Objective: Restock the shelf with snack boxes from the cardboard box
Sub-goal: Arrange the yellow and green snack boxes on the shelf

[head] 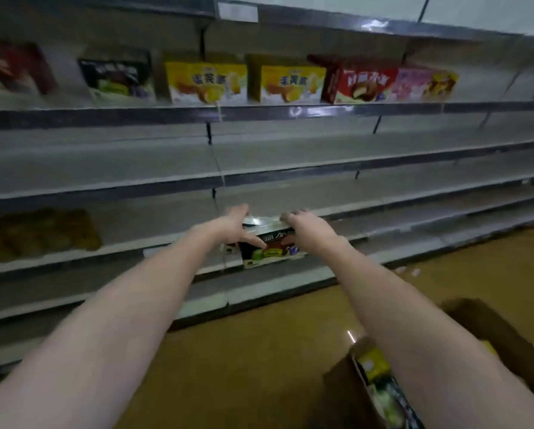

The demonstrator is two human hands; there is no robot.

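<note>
A dark snack box [270, 246] with a green and brown picture sits at the front edge of a low grey shelf [173, 224], held between both hands. My left hand [238, 226] grips its left end, thumb across the front face. My right hand [306, 226] grips its right end, fingers curled over the top. The cardboard box [491, 332] stands on the floor at the lower right, partly hidden by my right arm, with more snack boxes [375, 365] visible inside.
An upper shelf carries a row of boxes: a dark one [118, 77], two yellow ones [207, 83], a red one [361, 83] and a pink one [426, 83]. Brown packs [39, 233] lie at the left of the low shelf. The floor [259, 351] is yellowish.
</note>
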